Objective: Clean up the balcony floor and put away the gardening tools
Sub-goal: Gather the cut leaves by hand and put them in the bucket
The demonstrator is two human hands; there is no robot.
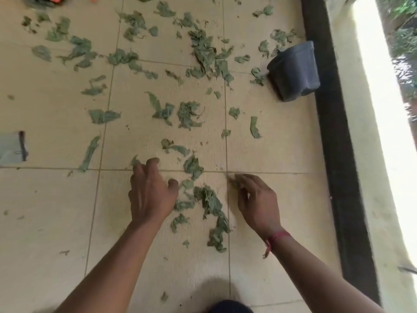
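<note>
Early days here: wilted green leaves (209, 199) lie all over the beige tiled floor (56, 222), thickest just left of the tipped black plastic pot (293, 71), and there's no pile yet. Both hands work well this side of the pot. The left hand (151, 195) is clawed, thumb wide, fingertips on the ribbed tile, nothing visibly in it. The right hand (257, 199) is bunched over a blurred scrap — gripped or not, I can't tell. The leaves are limp, thin and crumpled; the pot is smooth and tapered, on its side — not yet put away.

Wilted leaves (209, 199) across tiles (45, 222) (pot (293, 71) nearby)
</note>
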